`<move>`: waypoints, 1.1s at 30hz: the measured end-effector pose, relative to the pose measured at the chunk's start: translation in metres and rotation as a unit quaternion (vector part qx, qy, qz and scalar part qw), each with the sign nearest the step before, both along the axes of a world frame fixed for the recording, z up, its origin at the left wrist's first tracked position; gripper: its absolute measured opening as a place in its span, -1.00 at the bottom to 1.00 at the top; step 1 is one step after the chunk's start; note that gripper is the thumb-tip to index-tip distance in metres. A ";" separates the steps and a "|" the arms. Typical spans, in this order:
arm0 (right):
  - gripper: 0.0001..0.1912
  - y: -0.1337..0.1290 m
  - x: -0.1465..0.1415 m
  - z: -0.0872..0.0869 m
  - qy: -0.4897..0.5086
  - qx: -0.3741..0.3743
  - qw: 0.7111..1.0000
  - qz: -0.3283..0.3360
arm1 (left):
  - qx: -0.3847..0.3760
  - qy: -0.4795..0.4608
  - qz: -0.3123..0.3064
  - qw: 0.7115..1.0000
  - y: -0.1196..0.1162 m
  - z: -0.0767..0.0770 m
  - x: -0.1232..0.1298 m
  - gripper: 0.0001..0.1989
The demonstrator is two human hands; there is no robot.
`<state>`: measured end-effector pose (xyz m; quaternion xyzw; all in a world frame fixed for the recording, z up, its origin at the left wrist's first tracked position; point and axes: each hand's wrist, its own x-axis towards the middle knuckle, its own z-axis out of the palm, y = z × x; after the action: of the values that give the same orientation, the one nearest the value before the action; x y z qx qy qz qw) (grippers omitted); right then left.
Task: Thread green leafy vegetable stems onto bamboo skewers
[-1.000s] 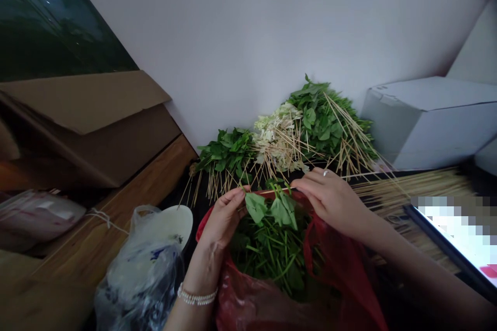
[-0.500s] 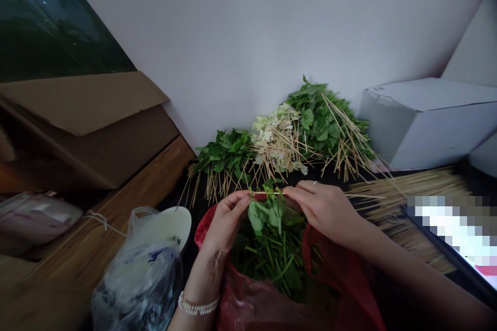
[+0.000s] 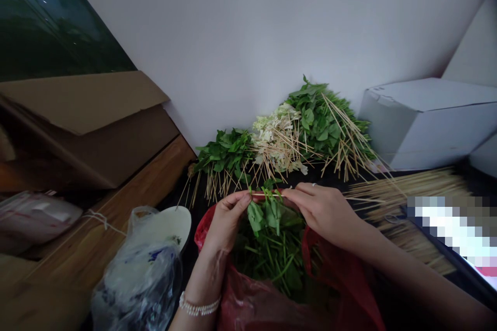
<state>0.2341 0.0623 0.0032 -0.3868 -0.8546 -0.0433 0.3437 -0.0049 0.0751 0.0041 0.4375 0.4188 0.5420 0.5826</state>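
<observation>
A thin bamboo skewer [image 3: 262, 195] lies level between my two hands, with leafy green stems [image 3: 267, 214] threaded on it and their leaves hanging down. My left hand [image 3: 230, 213] pinches its left end between thumb and forefinger. On the other side, my right hand [image 3: 324, 208] is closed on the skewer with the fingertips close to the stems. Just below both hands, a red plastic bag [image 3: 258, 297] gapes around a heap of loose greens [image 3: 283, 264]. My right fingers partly hide the skewer's right part.
Against the wall lie skewered greens [image 3: 227, 150], pale cabbage-like skewers [image 3: 281, 129] and a larger green pile [image 3: 320, 119]. Loose skewers [image 3: 419, 189] and a blurred-out screen [image 3: 462, 243] are right, below a white box [image 3: 407, 129]. Left are a bowl [image 3: 180, 222], clear bag [image 3: 135, 279] and cardboard box [image 3: 97, 150].
The hanging leaves have turned slightly on the skewer, and my right fingertips have shifted a little left and down. Both hands keep their hold; the surroundings look the same.
</observation>
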 end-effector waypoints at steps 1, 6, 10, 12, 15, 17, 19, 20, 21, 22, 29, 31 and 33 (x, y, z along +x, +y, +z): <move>-0.66 0.000 0.000 0.000 0.004 -0.005 1.000 0.003 | -0.002 -0.006 0.005 1.000 0.001 -0.001 0.000 -0.72; -0.66 0.000 0.000 -0.001 0.013 0.000 1.000 0.007 | -0.013 -0.017 0.007 1.000 0.001 -0.001 0.000 -0.72; -0.66 0.000 -0.001 -0.001 0.004 0.007 1.000 0.003 | -0.013 -0.013 0.006 1.000 0.000 0.001 0.002 -0.71; -0.66 0.000 -0.002 0.000 0.001 0.012 1.000 -0.002 | -0.012 -0.010 0.006 1.000 0.001 0.001 0.002 -0.72; -0.67 0.000 -0.003 0.000 0.004 0.020 1.000 -0.001 | -0.011 -0.003 0.001 1.000 0.001 -0.001 0.003 -0.72; -0.67 -0.001 -0.004 0.000 0.009 0.020 1.000 0.002 | -0.010 0.004 -0.002 1.000 0.001 -0.003 0.003 -0.71; -0.67 -0.001 -0.005 -0.001 0.012 0.015 1.000 0.004 | -0.009 0.011 -0.001 1.000 0.000 -0.005 0.005 -0.70; -0.67 -0.002 -0.006 -0.002 0.012 0.010 1.000 0.005 | -0.008 0.015 0.000 1.000 0.000 -0.006 0.006 -0.70; -0.67 -0.002 -0.007 -0.003 0.013 0.003 1.000 0.005 | -0.005 0.020 0.002 1.000 0.000 -0.008 0.007 -0.70; -0.66 -0.001 -0.007 -0.004 0.013 -0.006 1.000 0.005 | -0.002 0.028 0.003 1.000 0.000 -0.009 0.008 -0.71; -0.64 0.002 -0.011 -0.014 0.067 -0.070 0.994 0.043 | 0.048 0.088 -0.013 0.995 -0.002 -0.009 0.011 -0.65; -0.64 0.003 -0.011 -0.013 0.082 -0.075 0.992 0.055 | 0.081 0.140 -0.038 0.986 -0.003 -0.007 0.010 -0.62; -0.67 0.003 -0.010 -0.011 0.068 -0.061 0.994 0.061 | 0.107 0.188 -0.041 0.975 -0.003 -0.005 0.008 -0.71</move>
<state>0.2244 0.0657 -0.0078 -0.3562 -0.8521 0.0562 0.3793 0.0028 0.0720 -0.0009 0.6085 0.4422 0.4674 0.4645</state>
